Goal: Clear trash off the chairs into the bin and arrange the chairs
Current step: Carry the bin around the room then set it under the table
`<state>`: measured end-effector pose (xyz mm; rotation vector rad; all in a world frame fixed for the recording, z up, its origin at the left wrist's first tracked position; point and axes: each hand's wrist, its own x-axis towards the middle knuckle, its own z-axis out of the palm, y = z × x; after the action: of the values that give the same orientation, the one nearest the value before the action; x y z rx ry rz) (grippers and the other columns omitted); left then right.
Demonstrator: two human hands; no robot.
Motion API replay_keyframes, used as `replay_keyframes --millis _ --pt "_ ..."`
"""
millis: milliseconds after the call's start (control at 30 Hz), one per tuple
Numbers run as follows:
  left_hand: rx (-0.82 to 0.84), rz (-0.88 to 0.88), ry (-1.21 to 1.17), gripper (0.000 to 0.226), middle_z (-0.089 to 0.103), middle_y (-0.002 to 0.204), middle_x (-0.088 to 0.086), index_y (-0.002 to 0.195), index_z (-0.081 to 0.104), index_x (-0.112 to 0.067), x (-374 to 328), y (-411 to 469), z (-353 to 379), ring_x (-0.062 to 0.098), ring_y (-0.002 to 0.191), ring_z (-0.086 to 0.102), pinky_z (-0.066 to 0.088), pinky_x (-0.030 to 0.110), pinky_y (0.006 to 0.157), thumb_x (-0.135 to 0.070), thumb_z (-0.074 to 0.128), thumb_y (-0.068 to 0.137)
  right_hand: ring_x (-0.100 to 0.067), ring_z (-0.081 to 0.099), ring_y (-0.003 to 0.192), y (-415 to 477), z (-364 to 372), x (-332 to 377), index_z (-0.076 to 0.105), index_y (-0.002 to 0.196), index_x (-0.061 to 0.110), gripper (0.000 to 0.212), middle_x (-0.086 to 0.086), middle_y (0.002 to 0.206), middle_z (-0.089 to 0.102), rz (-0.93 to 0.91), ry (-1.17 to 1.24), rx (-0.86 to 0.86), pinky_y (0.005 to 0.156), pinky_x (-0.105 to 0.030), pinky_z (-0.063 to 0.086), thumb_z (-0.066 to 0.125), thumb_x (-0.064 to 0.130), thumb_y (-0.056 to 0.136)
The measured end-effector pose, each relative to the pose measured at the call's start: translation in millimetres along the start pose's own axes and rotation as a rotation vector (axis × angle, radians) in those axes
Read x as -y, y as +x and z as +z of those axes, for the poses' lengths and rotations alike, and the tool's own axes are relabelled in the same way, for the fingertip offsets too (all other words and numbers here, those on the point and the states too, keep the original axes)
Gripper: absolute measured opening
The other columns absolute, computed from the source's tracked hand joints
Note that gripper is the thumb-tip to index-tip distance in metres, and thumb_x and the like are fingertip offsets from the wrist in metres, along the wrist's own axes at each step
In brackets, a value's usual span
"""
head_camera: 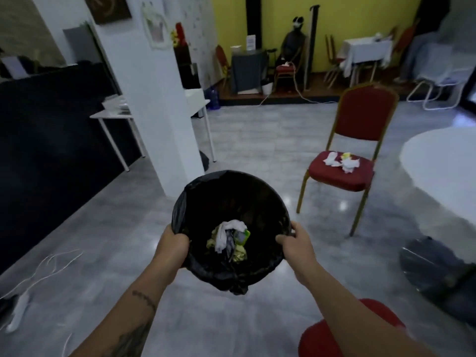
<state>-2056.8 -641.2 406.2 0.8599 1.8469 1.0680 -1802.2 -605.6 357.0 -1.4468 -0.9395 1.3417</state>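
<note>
I hold a round bin lined with a black bag in front of me, above the floor. My left hand grips its left rim and my right hand grips its right rim. Crumpled white and yellow trash lies at the bottom of the bin. Ahead on the right stands a red padded chair with a gold frame. Crumpled white paper and a yellow scrap lie on its seat. Another red seat shows at the bottom right, under my right forearm.
A round white table with a dark base stands at the right. A white pillar and a small white side table are at the left, beside a black counter. White cables trail on the grey floor at the lower left. More chairs stand at the back.
</note>
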Motion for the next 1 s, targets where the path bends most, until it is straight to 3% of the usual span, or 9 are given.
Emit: replay_keyframes --millis 133,233,333,467,600,800,900,1000 --pt "0.122 0.056 0.050 0.050 0.060 0.103 0.014 0.130 0.047 -0.016 -41.8 89.2 49.1 0.030 0.079 0.058 0.048 0.030 0.054 0.004 0.036 0.086 -0.027 0.064 0.102 70.4 -0.5 -0.7 0.049 0.124 0.023 0.036 -0.005 0.117 0.062 0.048 0.001 -0.049 0.086 -0.052 0.058 0.056 0.007 0.093" --pt "0.239 0.086 0.084 0.039 0.058 0.104 0.013 0.124 0.046 -0.014 -68.2 156.3 87.8 0.026 0.079 0.057 0.047 0.029 0.053 0.002 0.036 0.089 -0.023 0.064 0.098 123.4 -1.3 3.3 0.048 0.128 0.024 0.034 -0.006 0.119 0.061 0.070 0.059 -0.121 0.074 -0.041 0.058 0.055 0.011 0.097" --pt "0.362 0.114 0.148 0.042 0.059 0.107 0.014 0.126 0.047 -0.014 -92.2 221.2 130.0 0.028 0.081 0.058 0.048 0.030 0.056 0.000 0.036 0.088 -0.023 0.064 0.099 168.7 -4.0 6.2 0.047 0.128 0.027 0.031 0.001 0.112 0.062 0.119 0.144 -0.203 0.072 -0.037 0.055 0.051 0.012 0.101" --pt "0.545 0.175 0.296 0.046 0.058 0.113 0.014 0.132 0.043 -0.017 -123.5 281.7 194.9 0.029 0.080 0.053 0.051 0.040 0.062 0.000 0.036 0.090 -0.028 0.067 0.098 206.9 -17.8 2.3 0.048 0.132 0.024 0.034 -0.006 0.116 0.064 0.208 0.268 -0.361 0.065 -0.036 0.055 0.048 0.012 0.101" --pt "0.725 0.205 0.393 0.049 0.060 0.110 0.014 0.135 0.044 -0.018 -143.1 305.0 272.3 0.032 0.083 0.058 0.046 0.033 0.059 -0.001 0.038 0.089 -0.031 0.064 0.098 226.6 -45.7 -9.7 0.048 0.133 0.017 0.038 -0.010 0.113 0.062 0.341 0.428 -0.546 0.066 -0.039 0.057 0.045 0.004 0.096" --pt "0.937 0.223 0.517 0.038 0.064 0.099 0.019 0.120 0.053 -0.016 -161.6 315.5 430.2 0.038 0.083 0.061 0.047 0.041 0.066 0.003 0.045 0.088 -0.034 0.065 0.091 273.1 -138.4 -27.1 0.058 0.113 0.011 0.034 -0.015 0.099 0.065 0.434 0.466 -0.795 0.081 -0.052 0.060 0.040 -0.006 0.089" --pt "1.044 0.194 0.575 0.038 0.065 0.099 0.017 0.119 0.053 -0.016 -152.5 320.1 518.7 0.037 0.085 0.062 0.050 0.039 0.067 0.005 0.045 0.088 -0.037 0.065 0.093 307.9 -191.0 -53.1 0.055 0.122 0.009 0.041 -0.018 0.105 0.065 0.478 0.457 -0.887 0.083 -0.054 0.060 0.039 -0.004 0.086" --pt "1.087 0.135 0.688 0.034 0.064 0.084 0.015 0.111 0.061 -0.007 -134.7 331.9 598.3 0.031 0.073 0.060 0.045 0.029 0.057 0.006 0.041 0.086 -0.031 0.066 0.097 344.7 -237.3 -83.7 0.054 0.134 0.012 0.050 -0.012 0.111 0.066 0.509 0.406 -0.913 0.082 -0.043 0.059 0.044 0.004 0.086"
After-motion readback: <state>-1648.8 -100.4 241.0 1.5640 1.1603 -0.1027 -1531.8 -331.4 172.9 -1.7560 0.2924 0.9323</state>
